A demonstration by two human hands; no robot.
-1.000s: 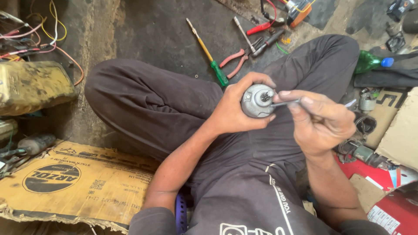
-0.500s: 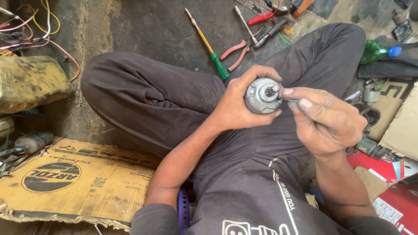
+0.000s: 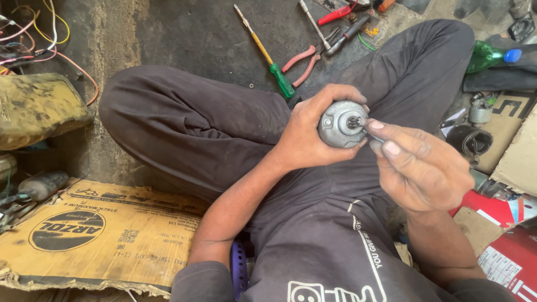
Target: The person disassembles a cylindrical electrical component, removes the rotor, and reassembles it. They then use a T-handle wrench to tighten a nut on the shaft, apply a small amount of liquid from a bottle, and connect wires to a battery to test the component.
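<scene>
My left hand (image 3: 310,131) grips a small round grey metal motor (image 3: 341,124) above my lap, its end face with a little toothed shaft turned up toward me. My right hand (image 3: 419,165) pinches a thin metal tool (image 3: 373,136), and the tool's tip rests against the motor's face beside the shaft. Most of the tool is hidden under my fingers. I sit cross-legged on a dark, oily floor in dark trousers.
A green-handled screwdriver (image 3: 267,55), red-handled pliers (image 3: 305,62) and other hand tools lie on the floor beyond my knees. Flattened cardboard (image 3: 89,235) lies at left, a dirty yellow container (image 3: 33,109) and loose wires behind it. A green bottle (image 3: 489,56), small parts and red boxes (image 3: 503,251) crowd the right.
Both hands have stayed together on the motor, and my right hand's fingers have shifted slightly on its face. The view has shifted a little.
</scene>
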